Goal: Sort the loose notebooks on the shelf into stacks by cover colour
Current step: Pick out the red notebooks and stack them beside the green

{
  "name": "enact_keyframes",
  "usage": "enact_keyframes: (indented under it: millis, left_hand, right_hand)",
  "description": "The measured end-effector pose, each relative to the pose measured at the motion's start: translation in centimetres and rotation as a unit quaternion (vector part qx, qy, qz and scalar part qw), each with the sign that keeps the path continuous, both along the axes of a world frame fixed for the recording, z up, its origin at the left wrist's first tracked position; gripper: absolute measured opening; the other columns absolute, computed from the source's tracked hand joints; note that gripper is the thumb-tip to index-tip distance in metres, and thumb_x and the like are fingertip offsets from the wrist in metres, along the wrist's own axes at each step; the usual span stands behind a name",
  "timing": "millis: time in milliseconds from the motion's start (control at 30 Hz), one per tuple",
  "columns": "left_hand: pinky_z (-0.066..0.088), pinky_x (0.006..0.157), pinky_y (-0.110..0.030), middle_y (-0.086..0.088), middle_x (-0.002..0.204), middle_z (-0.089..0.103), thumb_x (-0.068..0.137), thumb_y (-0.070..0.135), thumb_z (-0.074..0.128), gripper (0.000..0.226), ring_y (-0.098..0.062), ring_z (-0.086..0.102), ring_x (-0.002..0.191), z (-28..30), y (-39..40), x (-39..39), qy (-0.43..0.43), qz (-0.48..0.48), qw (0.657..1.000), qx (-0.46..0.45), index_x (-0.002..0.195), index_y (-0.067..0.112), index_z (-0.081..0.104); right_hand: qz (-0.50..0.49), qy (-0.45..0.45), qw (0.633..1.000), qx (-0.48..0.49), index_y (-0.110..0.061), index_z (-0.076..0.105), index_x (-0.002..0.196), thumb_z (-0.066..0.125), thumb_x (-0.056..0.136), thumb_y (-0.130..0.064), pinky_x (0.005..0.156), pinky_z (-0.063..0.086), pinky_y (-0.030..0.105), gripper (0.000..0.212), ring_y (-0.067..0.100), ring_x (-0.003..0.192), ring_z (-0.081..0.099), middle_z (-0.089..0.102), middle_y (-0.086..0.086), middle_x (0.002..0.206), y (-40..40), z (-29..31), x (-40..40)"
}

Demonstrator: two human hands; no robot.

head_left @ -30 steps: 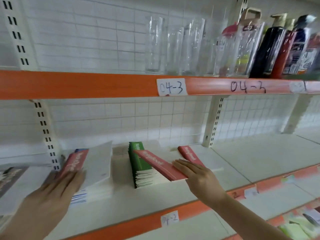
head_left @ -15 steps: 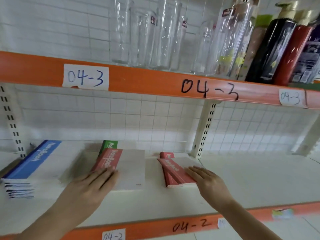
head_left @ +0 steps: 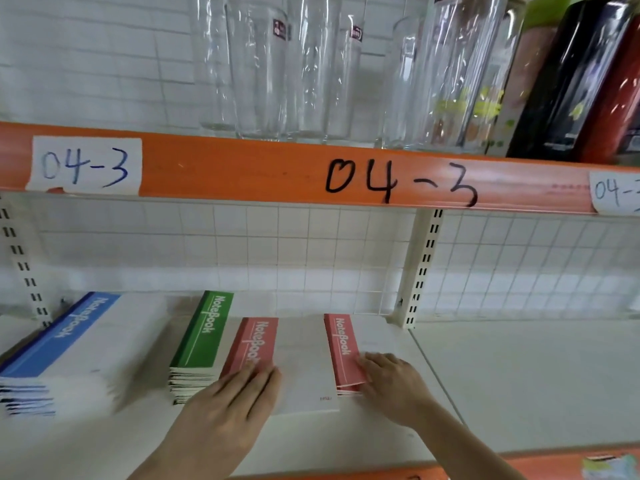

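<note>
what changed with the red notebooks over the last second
The left hand slid its red notebook rightward off the blue stack, past the green stack, beside the red stack. The right hand laid its lifted red one flat there. Blue and green stacks stayed.

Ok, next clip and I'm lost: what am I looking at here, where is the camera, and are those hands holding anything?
There is no machine. A person wears one wide-angle camera on the head, looking forward and down, so the two arms entering from the bottom are their own. They face a white shelf with notebooks in piles: a blue stack far left, a green stack, then a loose red notebook and a red stack. The left hand lies with straight fingers on the loose red notebook, which overlaps the green stack. The right hand touches the front of the red stack; whether it pinches it I cannot tell. The orange rail above, marked 04-3, carries drinking glasses and bottles.
</note>
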State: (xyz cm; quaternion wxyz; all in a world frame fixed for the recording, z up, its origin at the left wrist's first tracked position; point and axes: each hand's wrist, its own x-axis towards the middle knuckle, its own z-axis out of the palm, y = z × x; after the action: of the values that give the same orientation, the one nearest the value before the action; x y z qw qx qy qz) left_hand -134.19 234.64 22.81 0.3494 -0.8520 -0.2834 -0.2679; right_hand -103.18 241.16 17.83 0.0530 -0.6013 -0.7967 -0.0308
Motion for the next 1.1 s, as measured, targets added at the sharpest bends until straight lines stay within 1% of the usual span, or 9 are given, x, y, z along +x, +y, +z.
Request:
enact_keyframes:
  millis: [200, 333, 433, 633, 700, 767, 833, 967, 1100]
  left_hand:
    - [0.061, 0.069, -0.034, -0.009, 0.101, 0.074, 0.100, 0.002, 0.018, 0.049, -0.024, 0.073, 0.083, -0.8, 0.8, 3.7, -0.015, 0.012, 1.000, -0.009, 0.113, 0.004, 0.065]
    - [0.060, 0.067, -0.032, -0.008, 0.099, 0.075, 0.087, 0.002, 0.037, 0.039, -0.025, 0.073, 0.082, -1.7, 2.6, 8.2, -0.016, 0.017, 0.999, -0.038, 0.112, 0.004, 0.067]
    - [0.060, 0.066, -0.032, -0.010, 0.099, 0.074, 0.072, 0.013, 0.054, 0.040, -0.028, 0.073, 0.080, -1.9, 4.1, 11.3, 0.011, 0.029, 0.993, -0.118, 0.107, 0.006, 0.072]
    - [0.057, 0.063, -0.028, -0.009, 0.090, 0.073, 0.031, 0.025, 0.090, 0.062, -0.028, 0.070, 0.073, -3.2, 7.5, 16.5, 0.093, 0.102, 0.954, -0.267, 0.091, 0.014, 0.076]
    - [0.054, 0.086, -0.037, -0.012, 0.108, 0.069, 0.055, 0.033, 0.083, 0.060, -0.035, 0.067, 0.097, -3.5, 7.8, 16.9, 0.116, 0.108, 0.933, -0.323, 0.109, 0.012, 0.070]
    - [0.028, 0.114, -0.045, -0.018, 0.143, 0.044, 0.089, 0.039, 0.034, 0.060, -0.042, 0.038, 0.133, -4.9, 8.3, 16.8, 0.116, 0.105, 0.919, -0.363, 0.139, 0.007, 0.044]
    - [0.011, 0.120, -0.046, -0.014, 0.156, 0.023, 0.076, 0.046, -0.003, 0.086, -0.039, 0.015, 0.144, -5.7, 8.3, 16.6, 0.101, 0.092, 0.900, -0.415, 0.148, 0.009, 0.026]
    - [0.005, 0.119, -0.046, -0.012, 0.158, 0.017, 0.069, 0.053, -0.008, 0.096, -0.036, 0.009, 0.146, -5.8, 8.2, 16.6, 0.083, 0.070, 0.904, -0.414, 0.150, 0.010, 0.021]
    - [0.020, 0.115, -0.046, -0.015, 0.147, 0.038, 0.075, 0.052, -0.003, 0.091, -0.034, 0.035, 0.133, -3.9, 7.6, 15.2, 0.082, 0.066, 0.922, -0.372, 0.141, 0.007, 0.041]
  right_hand:
    - [0.005, 0.043, 0.998, -0.036, -0.034, 0.026, 0.148, 0.002, 0.069, -0.089, 0.107, 0.030, 0.034, 0.099, 0.011, 0.138, 0.029, 0.031, -0.015, 0.150, -0.6, 0.5, 0.5]
    - [-0.022, 0.036, 0.999, -0.020, -0.032, 0.027, 0.148, 0.042, 0.085, -0.049, 0.108, 0.027, 0.025, 0.067, 0.011, 0.135, 0.034, 0.038, -0.013, 0.147, -1.7, 0.9, 2.5]
    - [-0.061, 0.034, 0.998, -0.004, -0.028, 0.033, 0.145, 0.044, 0.087, -0.024, 0.104, 0.031, 0.024, 0.060, 0.012, 0.129, 0.043, 0.043, -0.011, 0.143, -3.2, 1.6, 4.6]
    - [-0.073, 0.052, 0.991, 0.103, -0.027, 0.068, 0.101, 0.058, 0.050, -0.017, 0.064, 0.053, 0.019, 0.053, 0.004, 0.071, 0.066, 0.070, -0.014, 0.091, -6.1, 1.5, 7.9]
    - [-0.068, 0.042, 0.991, 0.106, -0.027, 0.069, 0.099, 0.063, 0.046, -0.016, 0.063, 0.053, 0.018, 0.054, 0.002, 0.069, 0.065, 0.069, -0.016, 0.089, -6.8, 1.4, 8.4]
    - [-0.069, 0.035, 0.991, 0.112, -0.028, 0.069, 0.098, 0.069, 0.043, -0.015, 0.065, 0.052, 0.018, 0.057, 0.000, 0.068, 0.063, 0.068, -0.017, 0.089, -7.3, 1.5, 8.6]
    - [-0.068, 0.029, 0.989, 0.130, -0.029, 0.069, 0.097, 0.065, 0.043, -0.016, 0.064, 0.052, 0.017, 0.055, -0.001, 0.066, 0.061, 0.068, -0.019, 0.088, -7.5, 1.6, 8.6]
    - [-0.057, 0.038, 0.988, 0.138, -0.028, 0.068, 0.099, 0.059, 0.048, -0.014, 0.066, 0.052, 0.017, 0.054, 0.000, 0.066, 0.061, 0.068, -0.018, 0.090, -7.5, 2.0, 8.0]
    - [-0.033, 0.035, 0.988, 0.146, -0.026, 0.065, 0.107, 0.073, 0.050, -0.010, 0.063, 0.046, 0.012, 0.060, 0.001, 0.071, 0.064, 0.068, -0.015, 0.097, -6.8, 3.2, 6.8]
